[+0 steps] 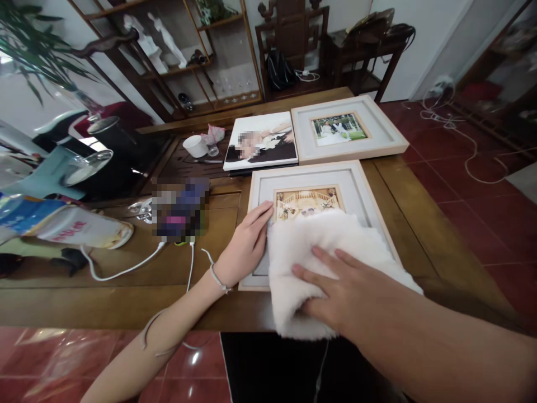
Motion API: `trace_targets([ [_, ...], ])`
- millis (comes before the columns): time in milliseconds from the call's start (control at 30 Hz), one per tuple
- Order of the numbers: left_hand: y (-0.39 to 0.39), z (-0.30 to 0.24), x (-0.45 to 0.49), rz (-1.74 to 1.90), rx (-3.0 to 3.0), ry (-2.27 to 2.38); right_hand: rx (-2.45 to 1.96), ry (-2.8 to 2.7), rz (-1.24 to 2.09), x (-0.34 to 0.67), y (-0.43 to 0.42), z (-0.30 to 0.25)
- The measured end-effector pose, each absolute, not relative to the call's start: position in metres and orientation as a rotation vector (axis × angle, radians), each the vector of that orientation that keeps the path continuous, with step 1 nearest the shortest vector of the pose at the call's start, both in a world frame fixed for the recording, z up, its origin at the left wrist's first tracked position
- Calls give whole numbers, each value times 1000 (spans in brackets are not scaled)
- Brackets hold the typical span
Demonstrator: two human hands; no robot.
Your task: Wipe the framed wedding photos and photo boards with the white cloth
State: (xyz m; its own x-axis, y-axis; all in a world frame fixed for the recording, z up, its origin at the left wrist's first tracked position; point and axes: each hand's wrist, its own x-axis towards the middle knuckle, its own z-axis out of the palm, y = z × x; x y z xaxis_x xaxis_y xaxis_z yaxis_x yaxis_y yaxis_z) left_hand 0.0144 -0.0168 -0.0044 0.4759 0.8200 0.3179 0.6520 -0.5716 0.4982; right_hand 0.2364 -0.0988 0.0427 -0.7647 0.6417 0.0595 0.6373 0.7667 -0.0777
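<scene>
A pale wooden picture frame [361,184] with a photo lies flat at the near edge of a wooden table [419,224]. My left hand [245,246] rests open on the frame's left side, fingers stretched flat against the mat. My right hand [344,291] presses a fluffy white cloth [310,240] onto the lower part of the frame, fingers spread flat on top of it. The cloth covers the frame's near half and hangs over the table edge.
Behind lie a second framed photo [348,130] and a frameless photo canvas [260,141]. A white cup [195,145], white cables [126,268] and a printed bag [67,224] sit at the left. Shelves and a dark chair [289,39] stand at the back; red tiles at the right.
</scene>
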Motion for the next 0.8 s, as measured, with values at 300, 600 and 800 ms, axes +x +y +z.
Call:
trace_targets([
  [300, -17, -4, 16, 808, 2406, 1237, -1240, -2848, -295, 255, -15, 51],
  [600, -21, -1, 19, 936, 2384, 1246, -1196, -2886, -351, 212, -17, 39],
  [800, -21, 2, 19, 950, 2367, 1253, -1039, -2979, -236, 201, -61, 51],
])
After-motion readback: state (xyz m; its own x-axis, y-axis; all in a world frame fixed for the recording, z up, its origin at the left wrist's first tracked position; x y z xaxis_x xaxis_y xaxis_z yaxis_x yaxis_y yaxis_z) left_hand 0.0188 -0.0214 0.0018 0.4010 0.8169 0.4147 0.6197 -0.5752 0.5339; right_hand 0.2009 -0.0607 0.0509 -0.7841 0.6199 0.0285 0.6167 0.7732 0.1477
